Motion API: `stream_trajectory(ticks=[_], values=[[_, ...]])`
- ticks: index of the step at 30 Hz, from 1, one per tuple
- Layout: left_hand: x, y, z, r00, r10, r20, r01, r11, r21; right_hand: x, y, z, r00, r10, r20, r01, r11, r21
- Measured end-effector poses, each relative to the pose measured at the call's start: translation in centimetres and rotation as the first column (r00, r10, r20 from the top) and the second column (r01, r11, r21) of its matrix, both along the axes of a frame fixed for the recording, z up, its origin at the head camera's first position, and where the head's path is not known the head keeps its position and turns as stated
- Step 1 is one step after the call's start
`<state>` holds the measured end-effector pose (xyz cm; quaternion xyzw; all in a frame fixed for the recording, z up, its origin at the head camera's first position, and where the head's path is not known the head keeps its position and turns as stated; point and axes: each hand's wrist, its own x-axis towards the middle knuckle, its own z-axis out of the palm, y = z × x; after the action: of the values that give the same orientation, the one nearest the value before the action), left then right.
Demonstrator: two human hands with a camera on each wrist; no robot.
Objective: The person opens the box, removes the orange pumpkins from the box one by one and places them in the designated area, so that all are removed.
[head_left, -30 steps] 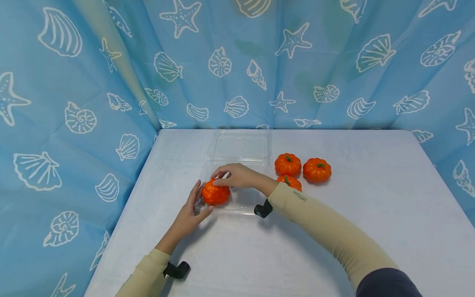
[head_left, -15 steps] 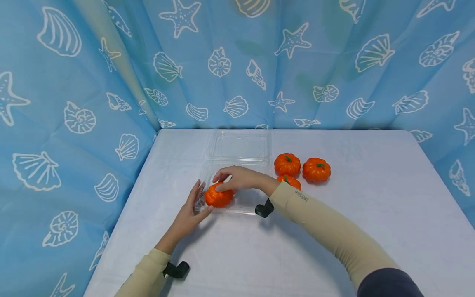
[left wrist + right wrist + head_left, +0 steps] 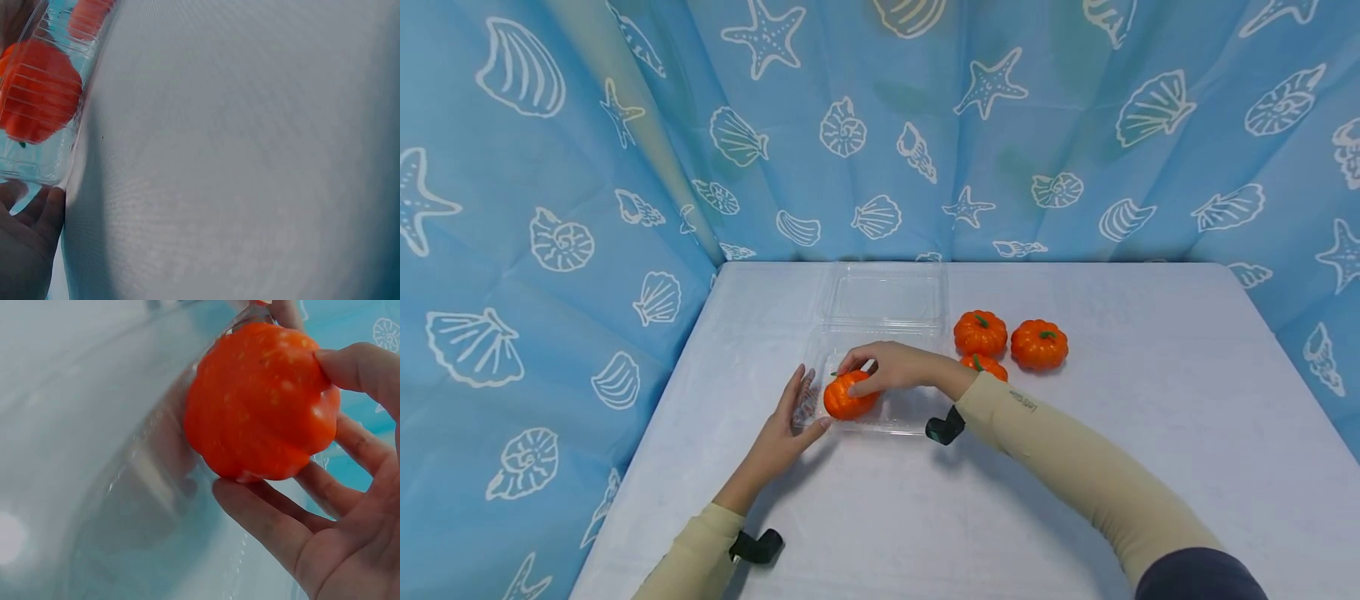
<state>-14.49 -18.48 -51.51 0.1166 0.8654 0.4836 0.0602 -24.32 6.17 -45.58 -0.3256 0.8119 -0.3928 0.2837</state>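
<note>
An orange toy pumpkin (image 3: 848, 398) is inside the front left part of a clear plastic clamshell box (image 3: 898, 422). It lies tilted, with its green stem toward the upper left. My right hand (image 3: 898, 367) grips this pumpkin from above; in the right wrist view, the thumb and fingers curl round the pumpkin (image 3: 259, 403). At the box's left front corner rests my left hand (image 3: 782, 437), its fingers straight along the side and the thumb by the front edge. Through the box wall (image 3: 37, 169), the left wrist view shows the pumpkin (image 3: 44, 94) close to that hand.
Right of the box, an orange pumpkin (image 3: 981, 333) and another pumpkin (image 3: 1039, 345) stand on the white table (image 3: 1135, 375). A third pumpkin (image 3: 987, 367) is partly hidden behind my right forearm. The box's lid (image 3: 887, 296) lies open toward the blue shell-print curtain (image 3: 880, 133).
The gripped pumpkin has shifted slightly right inside the box and turned, so its stem now shows at the upper left. My right hand moved right with it; the left hand stayed put.
</note>
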Motion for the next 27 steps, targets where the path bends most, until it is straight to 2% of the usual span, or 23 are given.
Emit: stream_trajectory(ticks=[7, 12, 14, 21, 27], values=[[0.0, 0.1, 0.0, 1.000, 0.002, 0.013, -0.002, 1.000, -0.002, 0.0, 2.5, -0.1, 0.992, -0.074, -0.098, 0.080, 0.995, 0.059], [0.1, 0.2, 0.2, 1.000, 0.010, 0.017, -0.010, 1.000, -0.011, -0.3, 4.3, 0.0, 0.975, -0.098, -0.201, 0.110, 0.993, 0.047], [0.2, 0.3, 0.3, 0.999, 0.018, 0.026, -0.018, 1.000, -0.017, -0.3, 4.7, -0.1, 0.971, -0.102, -0.218, 0.114, 0.993, 0.043], [0.2, 0.3, 0.2, 0.999, 0.027, 0.033, -0.027, 0.999, -0.021, -0.1, 5.5, 0.2, 0.987, -0.066, -0.146, 0.073, 0.997, 0.040], [0.2, 0.4, 0.1, 1.000, 0.017, 0.012, -0.016, 1.000, -0.022, 0.1, 5.8, 0.1, 0.988, -0.067, -0.136, 0.072, 0.997, 0.031]])
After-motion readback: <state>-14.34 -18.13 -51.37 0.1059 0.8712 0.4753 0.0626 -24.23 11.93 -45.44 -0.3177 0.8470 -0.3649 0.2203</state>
